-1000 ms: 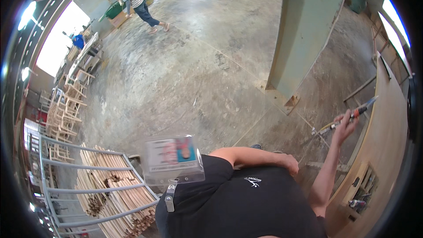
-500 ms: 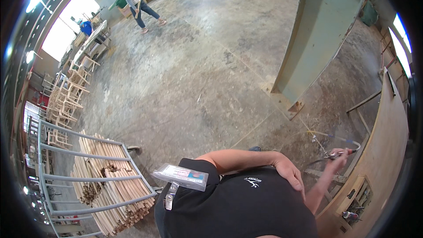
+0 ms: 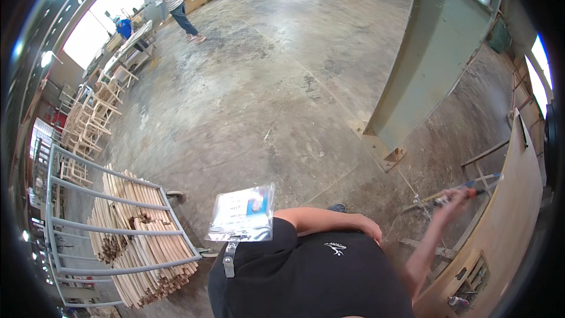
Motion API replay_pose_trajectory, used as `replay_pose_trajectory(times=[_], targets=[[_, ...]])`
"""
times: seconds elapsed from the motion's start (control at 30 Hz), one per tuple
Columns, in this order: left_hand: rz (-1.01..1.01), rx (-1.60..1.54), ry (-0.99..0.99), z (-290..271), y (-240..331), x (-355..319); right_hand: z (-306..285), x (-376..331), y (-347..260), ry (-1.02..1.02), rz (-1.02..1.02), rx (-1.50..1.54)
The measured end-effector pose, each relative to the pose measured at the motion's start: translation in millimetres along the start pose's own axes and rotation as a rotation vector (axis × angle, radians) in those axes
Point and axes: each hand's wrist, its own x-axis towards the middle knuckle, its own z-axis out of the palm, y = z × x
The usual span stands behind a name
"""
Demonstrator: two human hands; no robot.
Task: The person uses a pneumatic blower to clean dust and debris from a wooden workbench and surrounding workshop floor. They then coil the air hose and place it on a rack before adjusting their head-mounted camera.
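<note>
My right hand [image 3: 451, 205] is stretched out to the right, closed around a small metal hand tool [image 3: 440, 201] with an orange-red end. Motion blur and my fingers hide the tool's exact kind. A thin hose [image 3: 406, 207] loops close to that hand. Across the front of my black shirt [image 3: 318, 271] lies my left arm. The left hand [image 3: 369, 227] rests against the shirt with its fingers loosely straight and nothing seen in them; the fingertips are partly hidden. A wooden panel [image 3: 518, 182] on a workbench stands just beyond my right hand.
On the left, a grey metal rack [image 3: 120, 203] holds a bundle of wooden rods [image 3: 156, 253]. A green steel column [image 3: 412, 76] rises ahead on the right. Wooden chair frames [image 3: 94, 112] line the left side. A person [image 3: 176, 9] stands far off. Small tools lie in an opening [image 3: 474, 280] of the bench.
My right hand has shifted slightly up with the tool, and the hose has moved. My left hand has slid a little left and up on the shirt. The badge has swung upright. My view has turned.
</note>
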Motion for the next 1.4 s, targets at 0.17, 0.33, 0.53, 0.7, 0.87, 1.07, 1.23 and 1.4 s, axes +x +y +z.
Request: replay_pose_trajectory(times=[0.17, 0.33, 0.53, 0.7, 0.87, 1.07, 1.23, 1.4], targets=[[-0.249, -0.262, 0.099, -30, 57, -76, -183, 169, -15, -0.512, 0.648, 0.991], [0.098, -0.657, 0.159, -51, 126, -106, -199, 213, -23, -0.372, 0.546, 0.929], [0.732, -0.597, 0.081, -77, 197, -125, -200, 214, -3, -0.338, 0.486, 1.048], [0.356, -0.699, 0.066, -55, 149, -129, -95, 62, 30, -0.181, 0.088, -0.061], [-0.289, -0.450, 0.101, -20, 48, -137, -138, -13, 126, -0.173, 0.016, -0.743], [-0.430, -0.063, 0.213, 5, -6, -169, -166, -81, 169, -0.185, 0.217, -0.791], [-0.506, 0.014, 0.321, 15, 0, -194, -210, -92, 206, -0.113, 0.291, -0.659], [-0.572, -0.037, 0.615, 38, 33, -206, -193, -96, 225, -0.213, 0.288, -0.507]])
